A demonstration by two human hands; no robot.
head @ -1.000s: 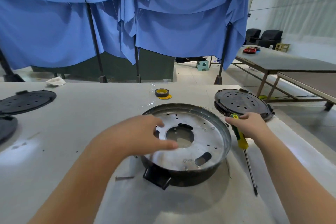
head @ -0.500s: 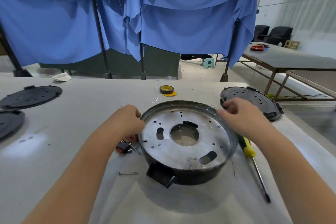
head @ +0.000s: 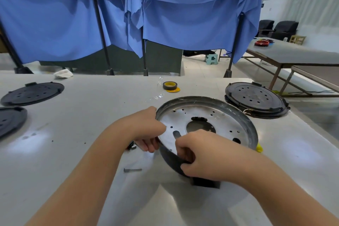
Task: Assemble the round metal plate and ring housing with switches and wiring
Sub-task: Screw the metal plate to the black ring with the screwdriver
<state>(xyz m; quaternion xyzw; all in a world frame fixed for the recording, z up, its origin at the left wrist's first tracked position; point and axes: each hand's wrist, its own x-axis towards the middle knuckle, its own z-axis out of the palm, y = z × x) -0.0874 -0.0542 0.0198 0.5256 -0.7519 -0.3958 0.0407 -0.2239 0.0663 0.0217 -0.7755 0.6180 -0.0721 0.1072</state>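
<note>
Our left hand (head: 146,130) grips the housing (head: 251,130) rim at nine o'clock, fingers curled under; our right hand (head: 203,156) clamps the rim at six, tilting it off the table (head: 82,115). With the plate (head: 216,121) inside, it seems stiff, fairly heavy, smooth: we hold the rim.

- Ring housing (head: 253,134) sits on the table (head: 91,115), plate (head: 225,121) inside it.
- Tape roll (head: 169,85) behind it.
- 1 lid (head: 255,100) right, 2 lids (head: 33,93) far left.
- Screw (head: 132,170) in front-left.
</note>
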